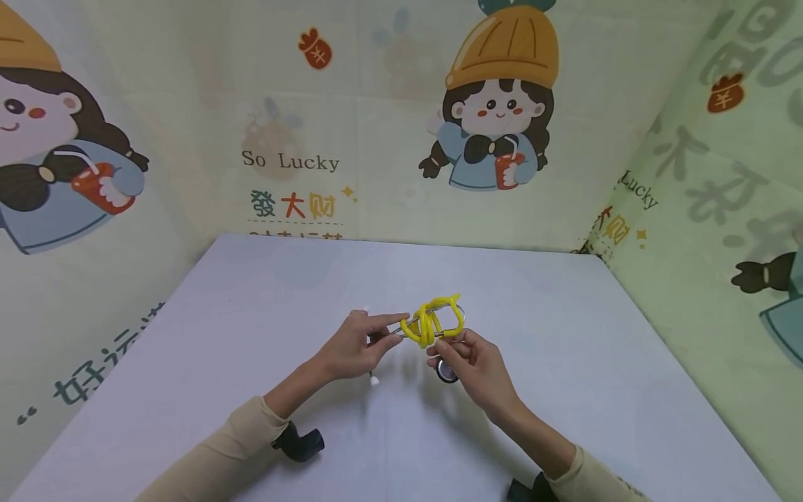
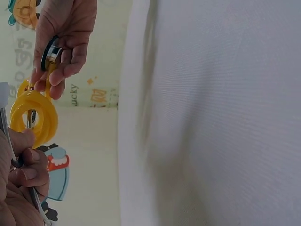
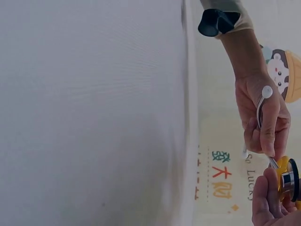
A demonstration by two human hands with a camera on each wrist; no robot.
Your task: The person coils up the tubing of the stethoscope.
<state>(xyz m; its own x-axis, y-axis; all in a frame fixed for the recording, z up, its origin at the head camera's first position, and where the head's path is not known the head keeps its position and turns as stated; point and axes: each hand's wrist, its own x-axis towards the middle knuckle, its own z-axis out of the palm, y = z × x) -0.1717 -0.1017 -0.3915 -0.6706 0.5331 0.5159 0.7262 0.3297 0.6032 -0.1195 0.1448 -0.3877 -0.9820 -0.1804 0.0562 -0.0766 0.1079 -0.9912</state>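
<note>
A stethoscope (image 1: 430,325) with yellow tubing is held above the table between both hands. Its tubing is wound in several loops round the metal part, as the left wrist view shows with the yellow coil (image 2: 35,117). My left hand (image 1: 353,346) pinches the metal ear tubes at the coil's left end, thumb and fingers on either side. A white eartip (image 3: 267,92) sticks out past that hand. My right hand (image 1: 484,369) pinches the tubing at the coil's right end. The round chest piece (image 1: 446,371), silver with a dark rim, hangs beside its fingers.
Beneath the hands spreads a white table (image 1: 301,279). Printed cloth walls (image 1: 389,139) with cartoon figures and lettering stand behind and on both sides. A black device (image 1: 301,444) sits at the left sleeve, another (image 1: 530,490) at the right.
</note>
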